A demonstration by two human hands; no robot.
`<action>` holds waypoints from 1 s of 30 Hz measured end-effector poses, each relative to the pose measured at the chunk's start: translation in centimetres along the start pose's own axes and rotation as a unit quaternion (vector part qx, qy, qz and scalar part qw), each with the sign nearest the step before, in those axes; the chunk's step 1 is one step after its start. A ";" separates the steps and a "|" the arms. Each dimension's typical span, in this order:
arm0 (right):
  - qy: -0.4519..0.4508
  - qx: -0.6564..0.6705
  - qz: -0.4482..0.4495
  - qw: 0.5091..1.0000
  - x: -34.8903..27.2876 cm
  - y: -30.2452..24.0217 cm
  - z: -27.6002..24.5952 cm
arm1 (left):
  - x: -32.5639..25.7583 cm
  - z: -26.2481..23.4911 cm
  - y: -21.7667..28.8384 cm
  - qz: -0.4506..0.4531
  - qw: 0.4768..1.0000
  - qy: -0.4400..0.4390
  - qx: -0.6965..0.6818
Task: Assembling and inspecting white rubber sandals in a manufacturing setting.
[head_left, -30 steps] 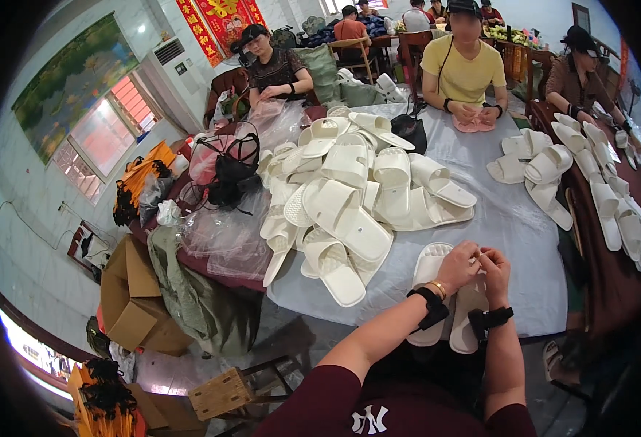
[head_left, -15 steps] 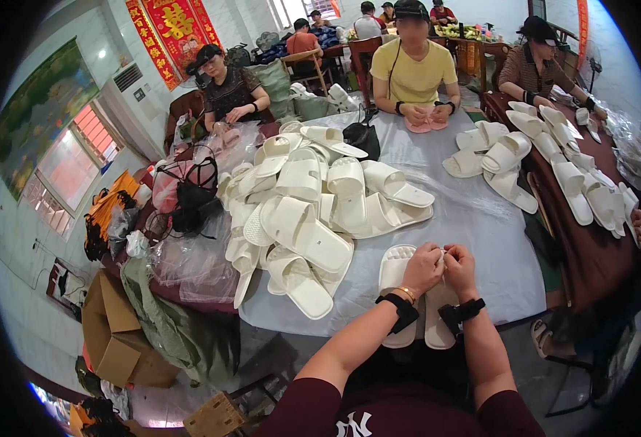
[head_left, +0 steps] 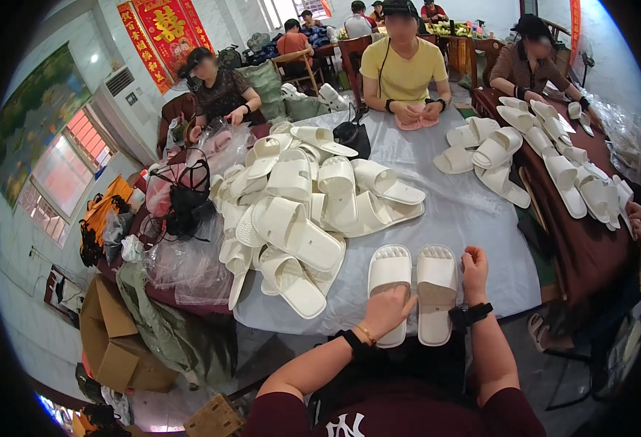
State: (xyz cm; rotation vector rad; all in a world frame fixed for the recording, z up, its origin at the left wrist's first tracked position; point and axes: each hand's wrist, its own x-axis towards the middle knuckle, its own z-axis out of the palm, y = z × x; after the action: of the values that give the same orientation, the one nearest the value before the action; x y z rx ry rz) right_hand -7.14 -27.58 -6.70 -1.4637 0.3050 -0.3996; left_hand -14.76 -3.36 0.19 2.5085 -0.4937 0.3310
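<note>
Two white slide sandals lie side by side at the table's near edge, toes pointing away from me. My left hand rests flat on the heel of the left sandal. My right hand is beside the right sandal, fingers curled against its outer edge. Both wrists carry black bands. A large heap of white sandals fills the table's left half.
The table has a grey-white cover. More white sandals line the right side. People sit at the far end: one in a yellow shirt, one in dark patterned clothes, one at right. Cardboard boxes and bags stand at the left.
My hands were together on top of the pair of sandals; now they have parted, the left onto the left sandal's heel, the right to the right sandal's side. The pair lies flat.
</note>
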 end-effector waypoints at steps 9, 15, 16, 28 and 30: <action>-0.038 -0.021 -0.093 0.995 -0.7 0.7 0.5 | 3.1 3.1 -0.1 -0.055 0.995 -0.080 0.003; -0.046 0.021 -0.059 0.997 -1.7 -0.3 0.1 | 3.2 1.1 -0.8 -0.068 0.995 -0.077 0.005; -0.050 0.024 -0.060 0.997 -1.7 -0.7 0.1 | 3.3 0.2 -1.4 -0.068 0.995 -0.075 -0.006; -0.045 0.038 -0.056 0.997 -1.8 -1.3 0.3 | 20.4 -27.1 -13.1 -0.161 0.959 0.179 0.146; -0.067 0.025 -0.029 0.997 -1.9 -1.2 0.2 | 21.0 -28.2 -15.8 -0.182 0.935 0.218 0.211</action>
State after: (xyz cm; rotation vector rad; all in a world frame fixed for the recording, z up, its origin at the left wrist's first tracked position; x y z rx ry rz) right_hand -8.82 -26.63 -5.54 -1.4444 0.1430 -0.3515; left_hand 7.04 19.02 22.65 2.7365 0.2482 0.8959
